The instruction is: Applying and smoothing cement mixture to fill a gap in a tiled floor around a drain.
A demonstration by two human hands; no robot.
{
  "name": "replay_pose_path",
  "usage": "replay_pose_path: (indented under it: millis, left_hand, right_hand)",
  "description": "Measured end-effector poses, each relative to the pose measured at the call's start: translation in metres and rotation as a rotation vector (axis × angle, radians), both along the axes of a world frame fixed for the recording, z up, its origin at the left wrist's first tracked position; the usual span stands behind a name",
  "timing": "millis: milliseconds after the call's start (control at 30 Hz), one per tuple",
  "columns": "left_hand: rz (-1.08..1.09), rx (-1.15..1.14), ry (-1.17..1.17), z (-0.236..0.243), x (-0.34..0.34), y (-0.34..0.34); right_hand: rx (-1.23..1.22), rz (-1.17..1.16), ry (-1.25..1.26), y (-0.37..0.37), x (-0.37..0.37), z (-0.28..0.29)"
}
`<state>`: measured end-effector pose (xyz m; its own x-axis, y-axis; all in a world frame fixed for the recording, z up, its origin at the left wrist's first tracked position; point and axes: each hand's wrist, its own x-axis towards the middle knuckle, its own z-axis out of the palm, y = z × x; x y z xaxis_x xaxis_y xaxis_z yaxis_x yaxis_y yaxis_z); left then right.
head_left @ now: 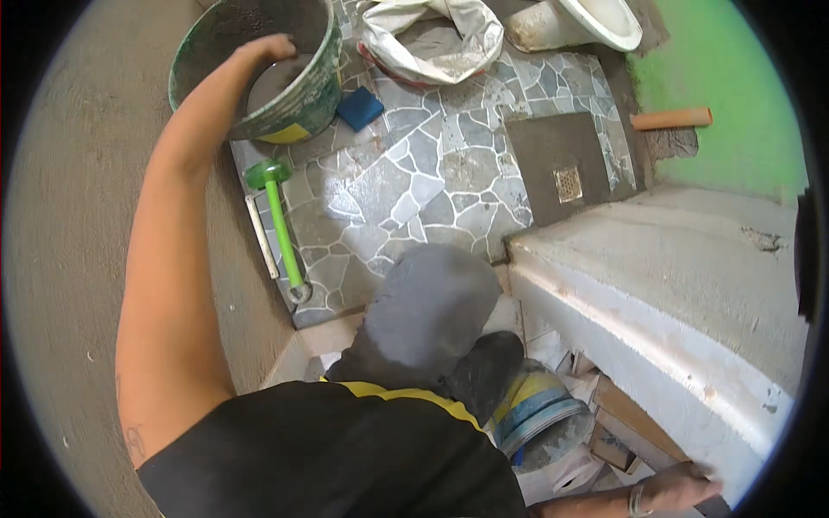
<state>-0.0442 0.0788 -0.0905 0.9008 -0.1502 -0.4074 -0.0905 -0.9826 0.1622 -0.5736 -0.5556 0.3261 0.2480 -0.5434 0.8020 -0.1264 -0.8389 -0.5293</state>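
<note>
The green bucket rings the left hand, open only at the top; a blue block and white sack stand to its right. Free tiled floor lies between the mallet and pale wall, a grey knee blocking its near end.

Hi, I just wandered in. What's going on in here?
A person is leaning over a stone-patterned floor, the left hand reaching over the rim of a big green bucket with grey material inside. Whether that hand holds anything is hard to tell. The right hand is off at the lower right, by a pale ledge. A green mallet and a blue block lie near the bucket.
</note>
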Motion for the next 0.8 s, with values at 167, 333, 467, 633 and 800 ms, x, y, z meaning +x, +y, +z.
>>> replay_pose_path:
  millis: [167,333,467,633,800]
  left_hand:
    - [0.092,0.041,0.385,0.0,0.005,-0.018]
    - [0.34,-0.627,-0.644,0.183,-0.057,-0.109]
    - [-0.156,-0.776,-0.271,0.105,-0.148,-0.204]
    - [0.161,-0.082,-0.222,-0.081,-0.148,-0.222]
    - [0.172,-0.043,-0.341,-0.101,-0.145,-0.203]
  right_hand:
    - [-0.21,-0.164,0.116,-0.009,0.012,-0.015]
    - [-0.338,-0.307,0.211,-0.034,0.004,-0.01]
    - [-0.43,-0.403,0.284,-0.046,-0.006,-0.01]
    - [-0.555,-0.502,0.358,-0.056,-0.022,-0.013]
    - [-0.73,-0.628,0.477,-0.056,-0.017,-0.024]
